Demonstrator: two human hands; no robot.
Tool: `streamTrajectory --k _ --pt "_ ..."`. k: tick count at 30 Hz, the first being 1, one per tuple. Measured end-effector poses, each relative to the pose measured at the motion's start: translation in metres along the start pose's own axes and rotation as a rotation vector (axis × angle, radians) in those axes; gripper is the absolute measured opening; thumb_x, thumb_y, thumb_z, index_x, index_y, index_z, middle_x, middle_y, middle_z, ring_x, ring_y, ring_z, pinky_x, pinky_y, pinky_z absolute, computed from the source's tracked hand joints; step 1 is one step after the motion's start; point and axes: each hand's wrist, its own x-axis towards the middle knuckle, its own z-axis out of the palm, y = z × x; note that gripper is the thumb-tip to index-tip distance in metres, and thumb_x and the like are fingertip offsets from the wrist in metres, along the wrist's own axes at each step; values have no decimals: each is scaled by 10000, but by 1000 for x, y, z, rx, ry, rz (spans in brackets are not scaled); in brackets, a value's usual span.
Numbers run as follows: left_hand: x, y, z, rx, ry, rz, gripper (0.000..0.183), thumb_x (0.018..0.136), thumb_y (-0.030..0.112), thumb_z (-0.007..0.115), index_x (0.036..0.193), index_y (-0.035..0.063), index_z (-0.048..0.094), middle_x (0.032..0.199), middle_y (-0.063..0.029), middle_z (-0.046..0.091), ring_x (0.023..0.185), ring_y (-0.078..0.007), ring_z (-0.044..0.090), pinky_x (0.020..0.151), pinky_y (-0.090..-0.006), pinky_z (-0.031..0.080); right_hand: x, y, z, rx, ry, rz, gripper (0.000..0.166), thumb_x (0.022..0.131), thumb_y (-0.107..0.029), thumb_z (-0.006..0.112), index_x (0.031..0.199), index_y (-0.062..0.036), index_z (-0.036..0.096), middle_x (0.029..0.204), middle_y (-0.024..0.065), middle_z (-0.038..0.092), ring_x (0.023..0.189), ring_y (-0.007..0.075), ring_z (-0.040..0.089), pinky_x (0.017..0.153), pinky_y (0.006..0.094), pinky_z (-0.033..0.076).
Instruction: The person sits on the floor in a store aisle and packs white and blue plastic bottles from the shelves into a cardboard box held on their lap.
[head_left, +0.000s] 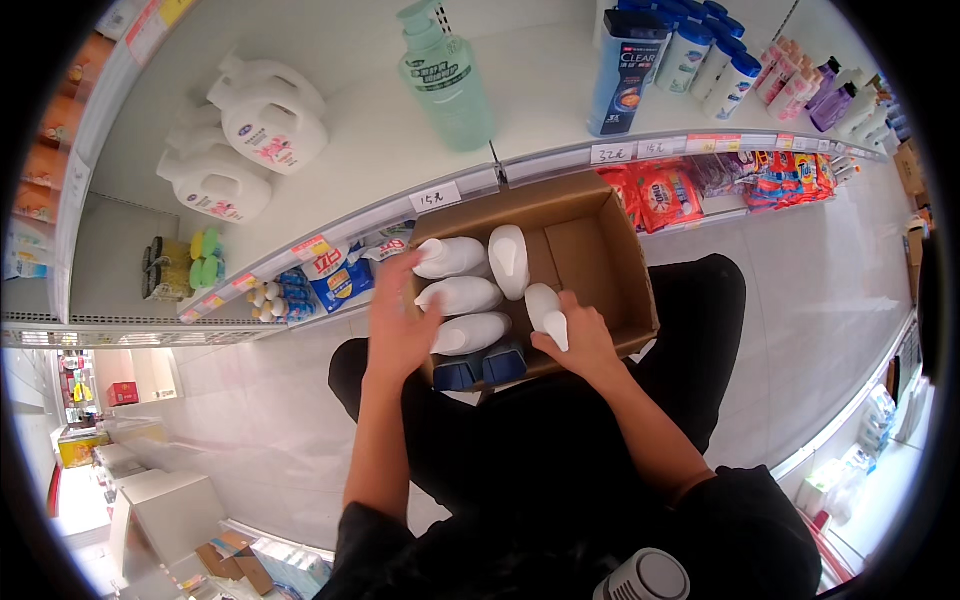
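Observation:
A cardboard box (592, 277) sits between my knees, in front of the shelf. In it, my right hand (585, 334) is closed around a white pump bottle (541, 304), whose pump head points towards me. My left hand (401, 330), slightly blurred, is at the box's left side with thumb and fingers apart. Its thumb overlaps the end of a white bottle (474, 296); whether they touch I cannot tell. Several more white bottles (476, 332) fill the box's left part, and one white bottle (510, 262) stands near the middle. Two dark blue caps (480, 367) show at the near left corner.
Along the shelf edge (555, 159) stand a green pump bottle (450, 94), a dark blue shampoo bottle (622, 75) and white detergent jugs (274, 116). Detergent bags (660, 195) lie on the level below. Grey floor tiles (262, 427) surround my legs. A cylindrical device (645, 577) is at the bottom.

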Motion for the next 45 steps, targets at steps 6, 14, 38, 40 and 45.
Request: streamTrajectory --k 6,14,38,40,45 --pt "68 3 63 186 -279 346 564 718 57 731 1256 85 561 1260 -139 571 1178 -352 528 984 -422 456 -1 -1 -5 28 16 -21 581 714 -335 808 1047 26 498 805 276 653 787 478 645 713 525 531" --pt "80 -12 87 176 -369 369 361 756 31 703 1102 58 602 1088 -115 632 1060 -356 548 887 -445 474 -4 0 -9 80 9 -27 553 714 -333 807 1030 13 513 787 263 654 784 478 638 700 516 521" --pt "81 -11 98 172 -298 272 341 742 154 745 1029 64 584 1032 -117 635 1033 -342 553 855 -446 487 -1 -31 34 -36 16 28 525 787 -344 767 1024 51 515 755 273 655 730 463 657 646 507 534" --pt "81 -17 100 162 -308 286 342 752 142 736 1041 59 575 1040 -124 634 1061 -343 550 865 -445 485 0 -35 34 0 19 22 522 801 -346 758 1023 58 513 753 280 654 733 461 660 648 505 537" --pt "78 -16 100 143 -353 242 354 773 118 719 1088 55 570 1099 -139 621 1113 -343 548 895 -435 480 -2 -35 34 13 39 13 515 835 -353 735 1066 51 513 774 273 663 744 454 667 659 496 540"
